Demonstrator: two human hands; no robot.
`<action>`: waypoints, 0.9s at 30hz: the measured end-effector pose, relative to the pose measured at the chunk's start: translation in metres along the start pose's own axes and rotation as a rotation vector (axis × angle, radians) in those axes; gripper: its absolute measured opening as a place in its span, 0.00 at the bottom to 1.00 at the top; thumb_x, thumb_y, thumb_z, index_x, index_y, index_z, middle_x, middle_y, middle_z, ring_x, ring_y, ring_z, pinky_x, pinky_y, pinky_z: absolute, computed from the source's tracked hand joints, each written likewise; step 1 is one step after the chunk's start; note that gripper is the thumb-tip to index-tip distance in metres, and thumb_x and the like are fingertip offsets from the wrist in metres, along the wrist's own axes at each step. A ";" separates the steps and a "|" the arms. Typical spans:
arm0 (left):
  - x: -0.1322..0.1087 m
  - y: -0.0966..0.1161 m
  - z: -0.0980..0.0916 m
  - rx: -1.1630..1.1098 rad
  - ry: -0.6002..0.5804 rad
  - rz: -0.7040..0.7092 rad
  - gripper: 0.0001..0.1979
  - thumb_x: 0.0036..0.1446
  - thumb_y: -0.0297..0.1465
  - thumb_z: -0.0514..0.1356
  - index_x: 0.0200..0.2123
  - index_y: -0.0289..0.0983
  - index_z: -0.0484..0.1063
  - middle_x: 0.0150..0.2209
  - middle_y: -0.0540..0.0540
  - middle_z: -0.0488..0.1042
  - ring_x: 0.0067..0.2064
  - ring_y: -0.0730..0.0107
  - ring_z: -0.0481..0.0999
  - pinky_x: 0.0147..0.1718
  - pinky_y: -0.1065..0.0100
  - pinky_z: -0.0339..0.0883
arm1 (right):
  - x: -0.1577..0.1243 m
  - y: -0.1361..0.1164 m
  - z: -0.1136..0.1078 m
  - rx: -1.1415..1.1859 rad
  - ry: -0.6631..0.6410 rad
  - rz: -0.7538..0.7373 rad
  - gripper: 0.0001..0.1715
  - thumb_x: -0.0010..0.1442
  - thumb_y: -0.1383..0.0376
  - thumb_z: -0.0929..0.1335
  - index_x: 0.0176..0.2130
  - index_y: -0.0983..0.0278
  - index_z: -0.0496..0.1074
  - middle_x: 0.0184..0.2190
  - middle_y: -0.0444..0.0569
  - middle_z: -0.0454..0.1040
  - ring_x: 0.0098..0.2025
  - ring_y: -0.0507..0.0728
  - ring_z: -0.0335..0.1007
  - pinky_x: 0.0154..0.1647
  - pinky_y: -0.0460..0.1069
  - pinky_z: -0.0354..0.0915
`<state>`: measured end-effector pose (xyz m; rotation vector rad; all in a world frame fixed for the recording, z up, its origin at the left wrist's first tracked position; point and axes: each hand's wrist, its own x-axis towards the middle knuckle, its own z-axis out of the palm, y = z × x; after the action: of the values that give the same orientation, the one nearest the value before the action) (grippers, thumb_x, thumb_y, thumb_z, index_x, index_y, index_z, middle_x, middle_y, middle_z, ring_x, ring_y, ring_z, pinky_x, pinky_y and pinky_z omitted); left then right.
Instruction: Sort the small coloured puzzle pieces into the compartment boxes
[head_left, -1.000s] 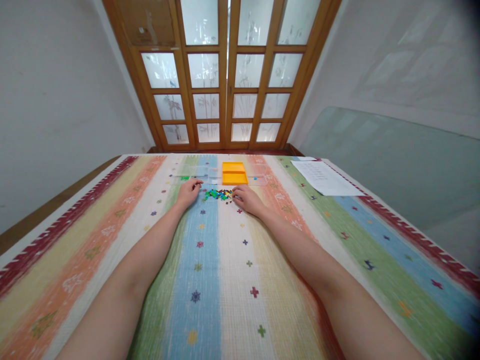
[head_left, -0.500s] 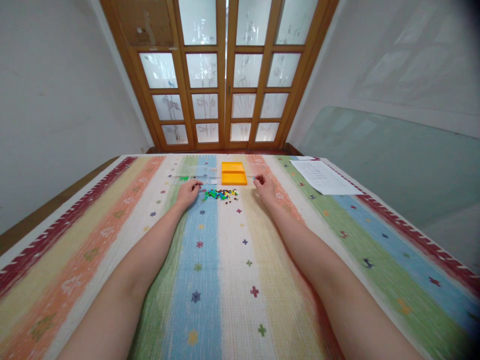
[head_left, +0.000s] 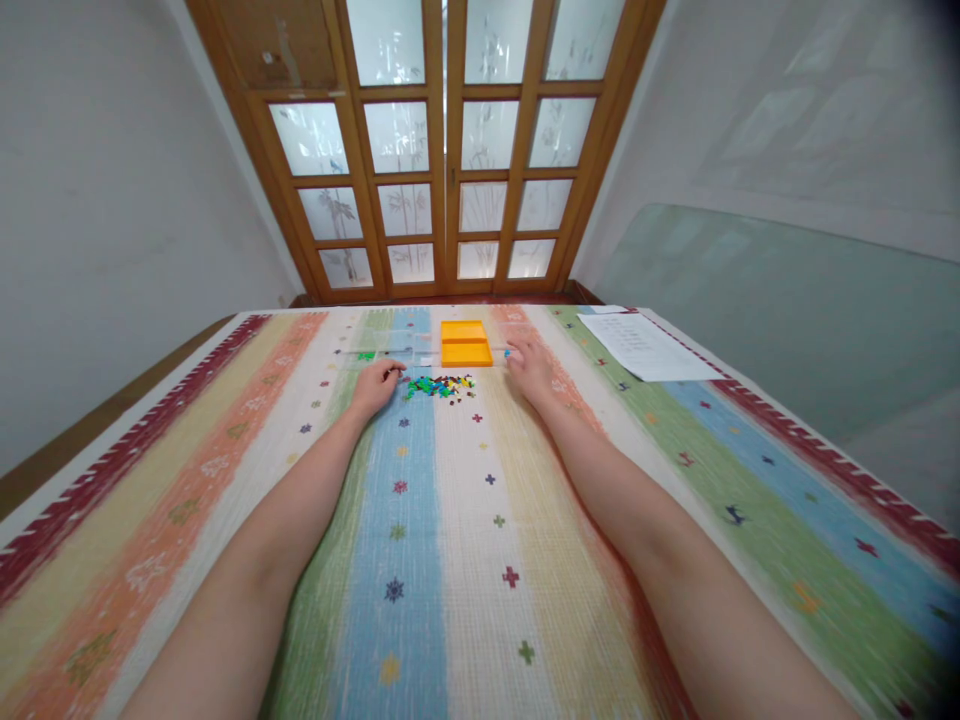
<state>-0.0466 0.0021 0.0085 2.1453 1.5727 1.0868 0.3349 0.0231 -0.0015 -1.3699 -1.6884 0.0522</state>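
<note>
My left hand (head_left: 376, 385) rests on the cloth left of a pile of small coloured pieces (head_left: 437, 386), its fingers curled and pinched together. Whatever is between those fingertips is too small to make out. On the other side, my right hand (head_left: 529, 368) has its fingers stretched out and apart. A tiny blue piece (head_left: 508, 353) lies at its fingertips, by a transparent tray or sheet that is hard to see. Between the hands, beyond the pile, sits an open yellow case (head_left: 466, 352). Several green pieces (head_left: 366, 356) lie on a clear tray beyond my left hand.
A striped tablecloth (head_left: 465, 560) covers the table. White paper sheets (head_left: 649, 347) with writing lie at the far right. Behind the table stand wooden doors with glass panes (head_left: 405, 210), and a pale glass panel (head_left: 750, 310) leans at the right wall.
The fingers of my right hand have spread from a pinch, leaving the blue piece at their tips. My left hand has stayed in place. The view has shifted slightly.
</note>
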 end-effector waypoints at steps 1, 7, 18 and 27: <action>0.000 0.000 0.000 0.002 -0.004 0.003 0.15 0.63 0.30 0.54 0.46 0.39 0.81 0.39 0.45 0.82 0.43 0.61 0.79 0.48 0.62 0.72 | -0.002 -0.007 0.000 -0.003 -0.024 -0.030 0.22 0.62 0.66 0.65 0.54 0.64 0.77 0.55 0.59 0.74 0.60 0.67 0.66 0.64 0.63 0.62; 0.000 -0.001 0.001 0.020 -0.020 0.037 0.16 0.64 0.30 0.54 0.45 0.38 0.81 0.41 0.45 0.82 0.44 0.61 0.79 0.50 0.61 0.71 | -0.024 -0.071 0.006 0.048 -0.367 -0.307 0.14 0.69 0.66 0.65 0.49 0.62 0.78 0.48 0.55 0.77 0.53 0.63 0.70 0.59 0.58 0.64; 0.001 0.001 0.002 0.044 -0.044 0.020 0.15 0.65 0.30 0.54 0.46 0.39 0.81 0.44 0.44 0.83 0.44 0.61 0.79 0.49 0.61 0.71 | -0.044 -0.115 0.035 0.024 -0.540 -0.432 0.19 0.68 0.64 0.69 0.58 0.60 0.76 0.55 0.55 0.75 0.57 0.62 0.69 0.59 0.57 0.62; 0.002 -0.003 0.004 0.043 -0.042 0.036 0.15 0.65 0.30 0.55 0.45 0.39 0.81 0.45 0.44 0.83 0.46 0.60 0.79 0.52 0.59 0.71 | -0.033 -0.129 0.072 -0.098 -0.504 -0.478 0.23 0.68 0.58 0.71 0.60 0.61 0.74 0.59 0.57 0.72 0.60 0.64 0.66 0.61 0.58 0.59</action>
<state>-0.0459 0.0058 0.0049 2.2177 1.5577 1.0205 0.1894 -0.0163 0.0083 -1.0365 -2.4344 0.0432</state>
